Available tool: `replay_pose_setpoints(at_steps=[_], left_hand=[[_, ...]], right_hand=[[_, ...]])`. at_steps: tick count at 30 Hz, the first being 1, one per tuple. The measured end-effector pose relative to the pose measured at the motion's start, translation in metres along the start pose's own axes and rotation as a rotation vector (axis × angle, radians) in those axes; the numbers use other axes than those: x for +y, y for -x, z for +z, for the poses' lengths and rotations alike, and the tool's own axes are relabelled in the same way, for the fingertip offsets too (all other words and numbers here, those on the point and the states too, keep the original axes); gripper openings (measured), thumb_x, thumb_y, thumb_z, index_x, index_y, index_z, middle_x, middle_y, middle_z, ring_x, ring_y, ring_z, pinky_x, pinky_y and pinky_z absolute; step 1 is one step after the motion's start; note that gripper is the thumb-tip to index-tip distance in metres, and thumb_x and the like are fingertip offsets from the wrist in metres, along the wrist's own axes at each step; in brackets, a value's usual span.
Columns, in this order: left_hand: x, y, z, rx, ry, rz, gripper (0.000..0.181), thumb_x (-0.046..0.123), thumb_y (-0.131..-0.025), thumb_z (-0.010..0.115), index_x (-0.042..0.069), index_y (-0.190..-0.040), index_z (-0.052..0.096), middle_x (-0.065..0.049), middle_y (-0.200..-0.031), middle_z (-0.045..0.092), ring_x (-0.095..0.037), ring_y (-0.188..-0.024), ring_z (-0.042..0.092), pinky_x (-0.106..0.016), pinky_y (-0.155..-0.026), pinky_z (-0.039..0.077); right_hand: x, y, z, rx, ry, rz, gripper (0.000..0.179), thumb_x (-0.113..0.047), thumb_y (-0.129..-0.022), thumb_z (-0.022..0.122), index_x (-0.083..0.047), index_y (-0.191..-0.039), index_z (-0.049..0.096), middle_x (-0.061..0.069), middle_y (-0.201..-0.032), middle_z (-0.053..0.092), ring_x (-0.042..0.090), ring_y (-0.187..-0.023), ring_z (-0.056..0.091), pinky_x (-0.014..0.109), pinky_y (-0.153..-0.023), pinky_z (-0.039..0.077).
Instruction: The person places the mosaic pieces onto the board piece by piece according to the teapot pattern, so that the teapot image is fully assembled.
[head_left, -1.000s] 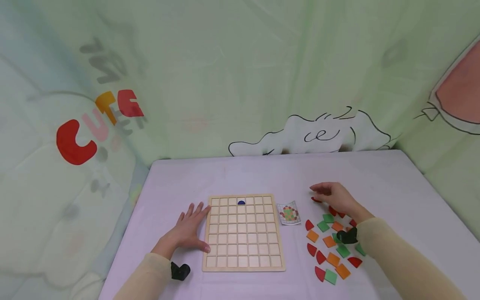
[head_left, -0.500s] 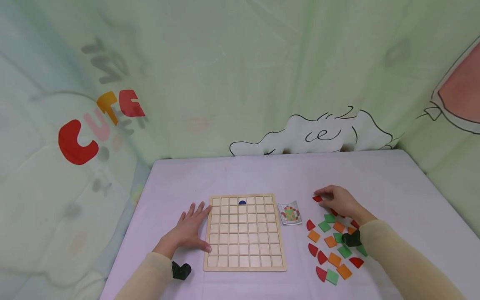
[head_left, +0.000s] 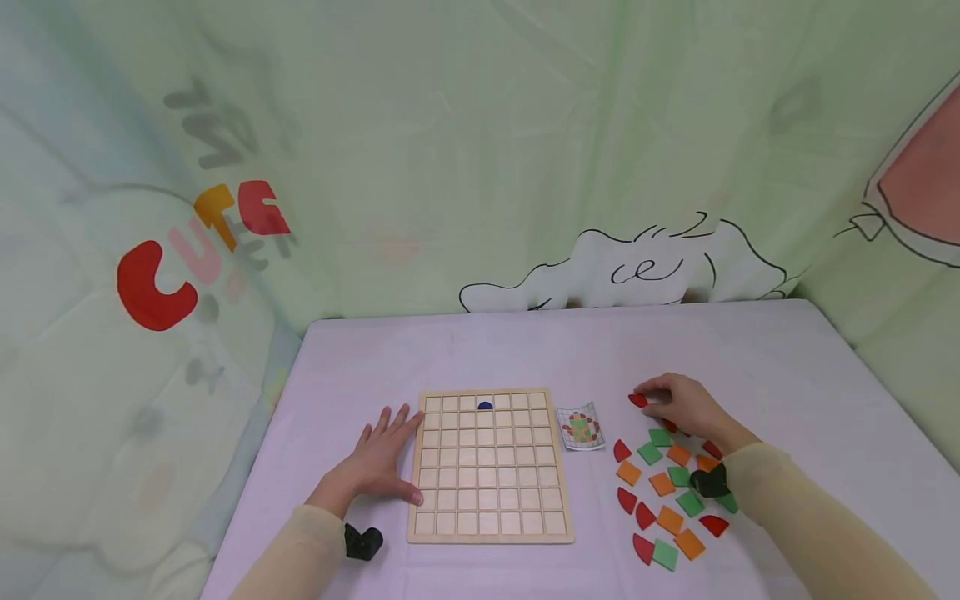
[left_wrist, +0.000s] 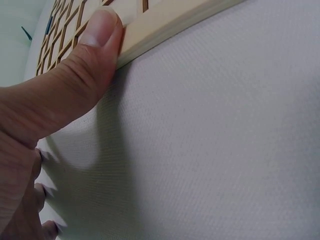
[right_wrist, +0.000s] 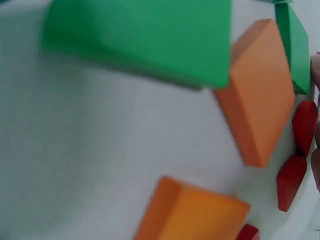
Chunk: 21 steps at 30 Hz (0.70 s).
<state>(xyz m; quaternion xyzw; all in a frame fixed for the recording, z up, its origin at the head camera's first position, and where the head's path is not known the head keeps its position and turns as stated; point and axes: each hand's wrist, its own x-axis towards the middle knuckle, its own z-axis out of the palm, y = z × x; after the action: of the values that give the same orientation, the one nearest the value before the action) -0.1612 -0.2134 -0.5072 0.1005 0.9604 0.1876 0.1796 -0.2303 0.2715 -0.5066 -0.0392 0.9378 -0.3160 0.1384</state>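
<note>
On the left, my left hand (head_left: 377, 458) rests with fingers spread along the left side of the wooden grid board (head_left: 414, 467). The left wrist view shows its thumb (left_wrist: 100, 30) lying on the board's frame. Out to the right, my right hand (head_left: 686, 404) pinches a red quarter-circle tile (head_left: 638, 400) between thumb and index finger, low over the table. A dark blue rounded tile (head_left: 485, 405) sits in a top-row cell of the board. In the right wrist view only fingertips show at the right edge; the pinched tile is out of sight there.
Below my right hand lie scattered green squares (head_left: 665, 554), orange squares (head_left: 689, 544) and other red quarter-circle tiles (head_left: 627, 500). A small pattern card (head_left: 580, 427) lies right of the board. Green printed curtain (head_left: 450, 167) hangs behind the table (head_left: 375, 350).
My right hand's fingers have come down and closed on the red quarter-circle tile. The left hand stays at the board's side.
</note>
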Motion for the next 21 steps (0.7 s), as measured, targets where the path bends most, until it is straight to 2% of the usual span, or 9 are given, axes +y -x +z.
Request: replay_pose_setpoints(at_steps=[5, 10, 13, 18, 21], left_hand=[[0.0, 0.0, 0.0, 0.0, 0.0, 0.0, 0.129, 0.046, -0.059, 0.098, 0.015, -0.162, 0.028, -0.015, -0.172, 0.017, -0.043, -0.159, 0.004, -0.068, -0.126, 0.009], [-0.001, 0.0, 0.0, 0.0, 0.001, -0.001, 0.129, 0.046, -0.059, 0.098, 0.016, -0.162, 0.028, -0.015, -0.172, 0.017, -0.043, -0.159, 0.004, -0.069, -0.125, 0.009], [-0.001, 0.0, 0.0, 0.003, 0.003, -0.002, 0.129, 0.046, -0.058, 0.098, 0.016, -0.162, 0.028, -0.015, -0.172, 0.017, -0.043, -0.159, 0.004, -0.069, -0.125, 0.01], [-0.001, -0.001, 0.001, 0.011, 0.0, -0.005, 0.129, 0.045, -0.058, 0.098, 0.015, -0.162, 0.029, -0.015, -0.172, 0.018, -0.043, -0.159, 0.005, -0.069, -0.125, 0.01], [-0.001, 0.0, 0.001, 0.012, -0.001, -0.007, 0.129, 0.046, -0.058, 0.098, 0.016, -0.162, 0.029, -0.015, -0.172, 0.018, -0.043, -0.159, 0.005, -0.069, -0.125, 0.009]], right_hand=[[0.001, -0.003, 0.006, 0.05, 0.053, -0.02, 0.039, -0.019, -0.091, 0.078, 0.003, -0.121, 0.066, 0.027, -0.118, 0.065, 0.038, -0.103, 0.059, 0.047, -0.089, 0.062], [-0.003, -0.004, 0.012, 0.053, 0.105, -0.038, 0.035, -0.024, -0.088, 0.081, 0.0, -0.109, 0.068, 0.018, -0.103, 0.066, 0.03, -0.093, 0.058, 0.036, -0.077, 0.061], [-0.005, -0.004, 0.012, 0.034, 0.095, -0.05, 0.036, -0.022, -0.088, 0.081, -0.002, -0.114, 0.067, 0.017, -0.104, 0.065, 0.03, -0.095, 0.058, 0.035, -0.078, 0.061], [-0.007, -0.004, 0.008, -0.014, 0.075, -0.095, 0.043, -0.01, -0.091, 0.077, -0.006, -0.132, 0.065, 0.021, -0.116, 0.064, 0.036, -0.106, 0.058, 0.046, -0.09, 0.061], [-0.007, -0.005, 0.006, -0.036, 0.06, -0.11, 0.041, -0.007, -0.092, 0.075, -0.006, -0.131, 0.066, 0.023, -0.119, 0.063, 0.038, -0.108, 0.058, 0.049, -0.093, 0.06]])
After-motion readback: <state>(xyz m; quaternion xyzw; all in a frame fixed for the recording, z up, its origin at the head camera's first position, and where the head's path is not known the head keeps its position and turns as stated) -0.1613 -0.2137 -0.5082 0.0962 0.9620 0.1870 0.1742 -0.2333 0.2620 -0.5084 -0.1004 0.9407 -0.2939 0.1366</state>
